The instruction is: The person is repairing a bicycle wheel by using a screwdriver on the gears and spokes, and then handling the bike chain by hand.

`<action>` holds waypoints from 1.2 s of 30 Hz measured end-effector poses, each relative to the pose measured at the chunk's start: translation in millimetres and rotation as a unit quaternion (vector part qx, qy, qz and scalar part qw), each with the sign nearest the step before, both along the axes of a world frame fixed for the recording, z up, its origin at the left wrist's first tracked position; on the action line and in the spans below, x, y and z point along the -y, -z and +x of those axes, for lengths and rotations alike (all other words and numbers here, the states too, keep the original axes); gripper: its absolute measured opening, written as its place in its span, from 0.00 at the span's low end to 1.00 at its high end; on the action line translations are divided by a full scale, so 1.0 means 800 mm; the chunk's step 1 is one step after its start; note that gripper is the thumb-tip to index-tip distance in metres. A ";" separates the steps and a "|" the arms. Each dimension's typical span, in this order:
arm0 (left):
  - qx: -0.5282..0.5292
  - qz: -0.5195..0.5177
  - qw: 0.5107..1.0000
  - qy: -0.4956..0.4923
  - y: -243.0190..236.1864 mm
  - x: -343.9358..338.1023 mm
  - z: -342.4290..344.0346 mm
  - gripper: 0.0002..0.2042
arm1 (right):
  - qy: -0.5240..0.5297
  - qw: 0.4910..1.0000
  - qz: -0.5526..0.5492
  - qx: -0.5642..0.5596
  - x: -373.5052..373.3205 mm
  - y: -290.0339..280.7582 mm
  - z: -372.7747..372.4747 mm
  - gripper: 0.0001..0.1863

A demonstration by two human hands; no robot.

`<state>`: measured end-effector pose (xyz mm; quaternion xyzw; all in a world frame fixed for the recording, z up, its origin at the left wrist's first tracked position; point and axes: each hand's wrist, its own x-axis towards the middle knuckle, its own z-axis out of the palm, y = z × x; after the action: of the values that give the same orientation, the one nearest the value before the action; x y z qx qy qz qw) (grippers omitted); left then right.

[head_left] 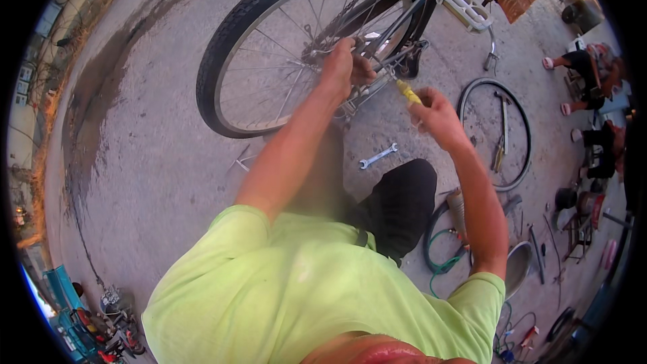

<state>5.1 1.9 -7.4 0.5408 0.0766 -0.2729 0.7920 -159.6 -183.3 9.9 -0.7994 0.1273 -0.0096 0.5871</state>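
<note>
A bicycle wheel with a black tyre [217,74] and silver spokes stands at the top centre. My left hand [342,71] is closed at its hub area, beside thin metal frame tubes; exactly what the fingers hold is hidden. To its right, my right hand [435,113] grips a yellow-handled tool [408,92], probably a screwdriver, its far end at the metal parts near the hub. A white metal pedal [461,8] sits higher on the bicycle. An open-ended wrench [378,156] lies on the concrete below my hands.
A loose tyre [526,152] with long tools lies at right, near hoses [445,264] and a metal bowl [517,269]. Several people [592,91] sit at the far right. Teal and red equipment [67,317] is at lower left. A wall edge [34,114] runs along the left.
</note>
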 end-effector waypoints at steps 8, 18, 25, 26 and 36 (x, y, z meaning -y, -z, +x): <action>-0.004 -0.014 1.000 0.012 0.001 0.003 0.000 0.19 | -0.042 0.997 0.016 -0.057 0.022 0.010 -0.003 0.20; -0.010 -0.002 1.000 0.018 -0.007 0.001 -0.002 0.19 | 0.006 0.953 -0.299 0.057 -0.010 0.000 -0.014 0.19; -0.004 0.000 1.000 0.019 -0.004 0.002 -0.003 0.19 | -0.030 0.939 0.294 -0.175 0.031 -0.009 0.006 0.19; -0.006 -0.007 1.000 0.028 -0.002 0.002 -0.001 0.20 | -0.036 0.874 0.429 -0.223 0.035 -0.014 0.008 0.18; -0.002 0.012 1.000 0.010 -0.014 0.002 -0.010 0.23 | -0.019 0.963 -0.265 0.056 0.006 0.001 -0.018 0.20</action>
<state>-2.6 0.4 3.7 0.5506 0.0763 -0.2809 0.7824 -173.6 -188.2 8.7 -0.9266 0.0720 -0.0772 0.3609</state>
